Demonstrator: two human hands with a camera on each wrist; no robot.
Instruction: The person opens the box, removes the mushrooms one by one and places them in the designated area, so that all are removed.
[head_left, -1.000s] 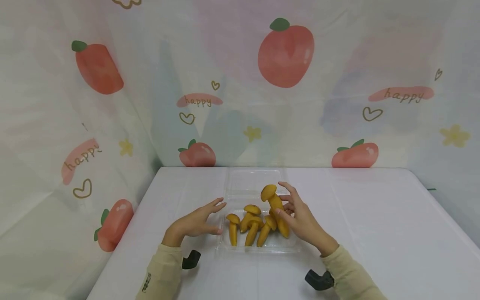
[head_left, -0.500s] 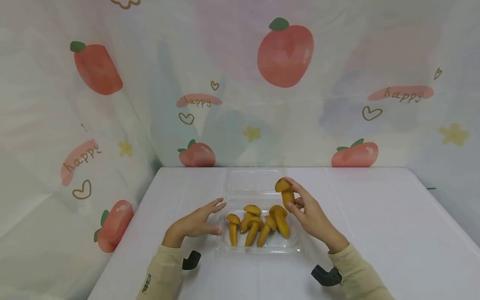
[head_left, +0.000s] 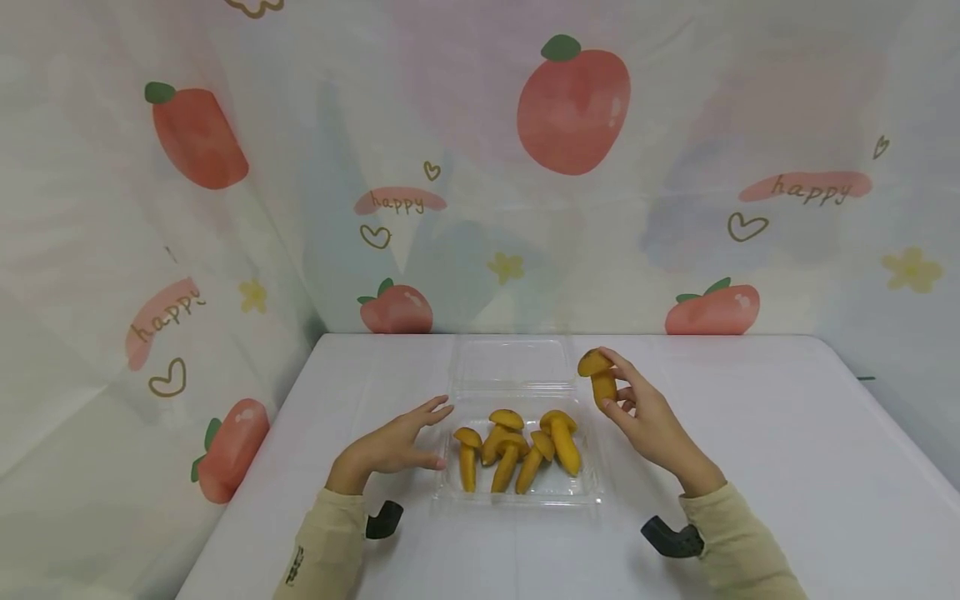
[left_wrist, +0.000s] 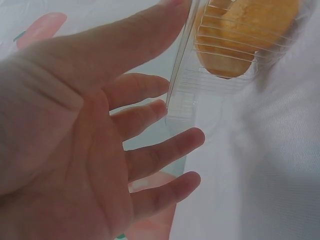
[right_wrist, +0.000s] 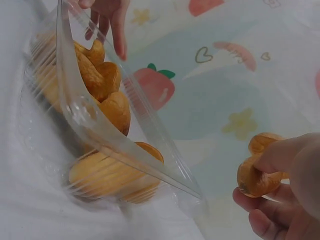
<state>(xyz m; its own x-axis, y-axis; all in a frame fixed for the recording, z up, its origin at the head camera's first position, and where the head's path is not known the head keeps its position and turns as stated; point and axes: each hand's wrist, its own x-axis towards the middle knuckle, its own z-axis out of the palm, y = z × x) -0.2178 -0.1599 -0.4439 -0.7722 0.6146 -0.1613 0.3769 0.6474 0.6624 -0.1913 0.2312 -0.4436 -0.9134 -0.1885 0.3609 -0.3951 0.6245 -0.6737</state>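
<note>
A clear plastic clamshell box [head_left: 517, 498] lies with its lid [head_left: 513, 364] folded back on the white table. Inside are several yellow-brown mushrooms [head_left: 508, 458], with one mushroom [head_left: 561, 442] at the right end of the box. My right hand [head_left: 648, 425] pinches another mushroom [head_left: 597, 379] by its stem, cap up, just beyond the box's right side. In the right wrist view this mushroom [right_wrist: 260, 172] sits between thumb and fingers. My left hand [head_left: 386, 442] is beside the box's left wall; its fingers are spread, and in the left wrist view the thumb [left_wrist: 150, 37] reaches the box's rim.
The white tabletop [head_left: 765, 433] stretches out on both sides of the box. Behind it hangs a printed curtain [head_left: 465, 167] with fruit pictures, and it also runs down the left side. Black wrist mounts [head_left: 672, 537] stick out from both sleeves.
My right hand has lifted the mushroom out from over the box and carried it to the right. The mushroom at the box's right end stays put, and my left hand has hardly moved.
</note>
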